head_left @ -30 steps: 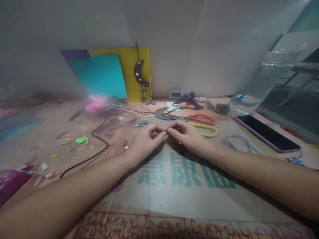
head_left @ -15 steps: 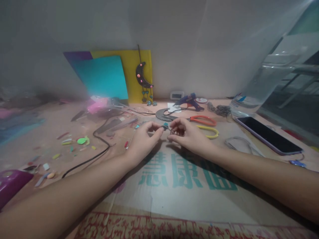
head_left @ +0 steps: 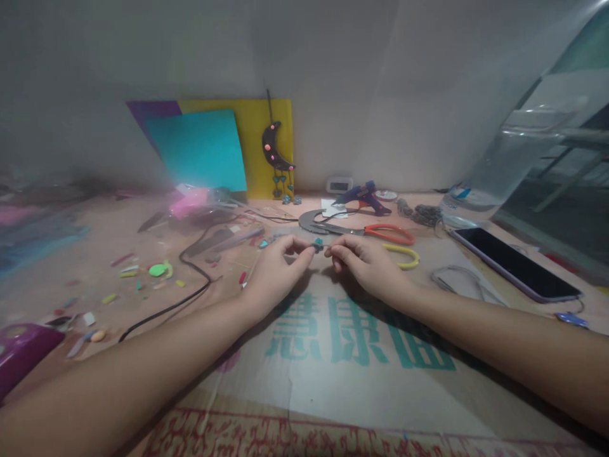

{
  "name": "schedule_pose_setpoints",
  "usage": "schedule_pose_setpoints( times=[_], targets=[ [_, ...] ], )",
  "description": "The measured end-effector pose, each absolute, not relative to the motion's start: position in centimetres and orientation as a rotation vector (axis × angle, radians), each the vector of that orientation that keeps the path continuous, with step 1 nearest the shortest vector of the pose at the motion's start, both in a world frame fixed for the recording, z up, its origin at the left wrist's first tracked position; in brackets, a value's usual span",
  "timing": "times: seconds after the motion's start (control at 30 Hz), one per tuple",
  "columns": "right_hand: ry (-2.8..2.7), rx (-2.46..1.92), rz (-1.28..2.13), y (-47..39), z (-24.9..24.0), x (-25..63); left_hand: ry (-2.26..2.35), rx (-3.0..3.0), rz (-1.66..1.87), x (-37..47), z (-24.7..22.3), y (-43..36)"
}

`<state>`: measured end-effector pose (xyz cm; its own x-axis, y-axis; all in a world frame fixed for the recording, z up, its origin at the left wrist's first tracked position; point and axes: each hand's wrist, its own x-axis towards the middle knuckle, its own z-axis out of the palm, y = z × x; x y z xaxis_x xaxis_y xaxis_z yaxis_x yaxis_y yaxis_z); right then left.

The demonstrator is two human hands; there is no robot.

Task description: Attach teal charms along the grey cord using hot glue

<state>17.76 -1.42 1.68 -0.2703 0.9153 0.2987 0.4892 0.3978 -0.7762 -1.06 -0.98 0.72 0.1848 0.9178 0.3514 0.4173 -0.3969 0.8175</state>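
Near the middle of the table, my left hand [head_left: 280, 270] pinches a small dark charm with teal parts [head_left: 318, 244] between thumb and forefinger. Just to its right is my right hand [head_left: 364, 260], its thumb and forefinger pressed together close to the charm's right side; whatever they hold is too small to make out. Both hands are over a sheet with green printed characters [head_left: 352, 333]. A dark crescent moon ornament [head_left: 273, 147] with pink dots and small hanging pieces rests against a yellow board [head_left: 214, 106] behind.
Red-handled pliers [head_left: 390, 233], a yellow handle [head_left: 404, 257] and a glue gun [head_left: 368, 197] lie beyond my right hand. A phone [head_left: 516, 263] and coiled wire [head_left: 457, 279] are at the right. Clay scraps, a green piece [head_left: 158, 270] and a black cord [head_left: 166, 309] lie left.
My right hand's fingers have closed together from a looser curl, and it sits slightly further right and lower. My left hand keeps its pinch on the charm. The view has shifted slightly.
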Motion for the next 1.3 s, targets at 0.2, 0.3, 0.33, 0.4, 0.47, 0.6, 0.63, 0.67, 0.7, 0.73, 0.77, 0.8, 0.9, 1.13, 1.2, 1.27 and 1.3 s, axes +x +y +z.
schedule_pose_setpoints(
  times=[0.2, 0.3, 0.33, 0.4, 0.47, 0.6, 0.63, 0.67, 0.7, 0.73, 0.77, 0.8, 0.9, 1.13, 1.2, 1.27, 1.3],
  targets=[
    [-1.875, -1.134, 0.908, -1.1, 1.2, 17.7, 1.283, 1.859, 1.168, -1.1, 0.5, -0.8],
    [-1.851, -1.081, 0.918, -1.0, 0.7, 17.6, 1.275, 1.842, 1.174, -1.0, 0.6, -0.8],
    [-1.864, -1.074, 0.884, -1.0, 0.5, 17.6, 1.275, 1.845, 1.172, -1.0, 0.6, -0.8],
    [-1.889, -1.076, 0.831, -1.1, 0.4, 17.6, 1.275, 1.848, 1.163, -1.0, 0.7, -0.9],
    [-1.881, -1.093, 0.8, -1.3, 0.5, 17.5, 1.277, 1.846, 1.148, -1.0, 0.7, -0.9],
    [-1.801, -1.129, 0.797, -1.7, 1.1, 17.4, 1.295, 1.875, 1.145, -1.1, 0.6, -0.8],
    [-1.793, -1.135, 0.802, -1.7, 1.3, 17.3, 1.301, 1.888, 1.148, -1.1, 0.6, -0.8],
    [-1.796, -1.138, 0.808, -1.7, 1.4, 17.3, 1.304, 1.9, 1.148, -1.1, 0.6, -0.8],
    [-1.806, -1.142, 0.805, -1.8, 1.5, 17.3, 1.307, 1.909, 1.146, -1.1, 0.6, -0.9],
    [-1.819, -1.145, 0.789, -1.8, 1.6, 17.3, 1.307, 1.916, 1.142, -1.1, 0.6, -0.9],
    [-1.835, -1.151, 0.765, -1.8, 1.6, 17.4, 1.307, 1.921, 1.141, -1.1, 0.7, -1.0],
    [-1.854, -1.158, 0.735, -1.7, 1.6, 17.4, 1.309, 1.921, 1.14, -1.0, 0.7, -1.0],
    [-1.903, -1.175, 0.69, -1.6, 1.5, 17.5, 1.304, 1.921, 1.151, -1.0, 0.8, -1.1],
    [-1.942, -1.171, 0.827, -1.3, 0.8, 17.7, 1.277, 1.946, 1.176, -1.0, 0.8, -1.1],
    [-1.937, -1.169, 0.871, -1.2, 0.7, 17.6, 1.275, 1.947, 1.179, -1.0, 0.8, -1.1],
    [-1.921, -1.169, 0.908, -1.2, 0.6, 17.6, 1.263, 1.941, 1.183, -1.0, 0.8, -1.1],
    [-1.899, -1.165, 0.934, -1.1, 0.5, 17.5, 1.255, 1.938, 1.185, -1.0, 0.8, -1.1]
  ],
)
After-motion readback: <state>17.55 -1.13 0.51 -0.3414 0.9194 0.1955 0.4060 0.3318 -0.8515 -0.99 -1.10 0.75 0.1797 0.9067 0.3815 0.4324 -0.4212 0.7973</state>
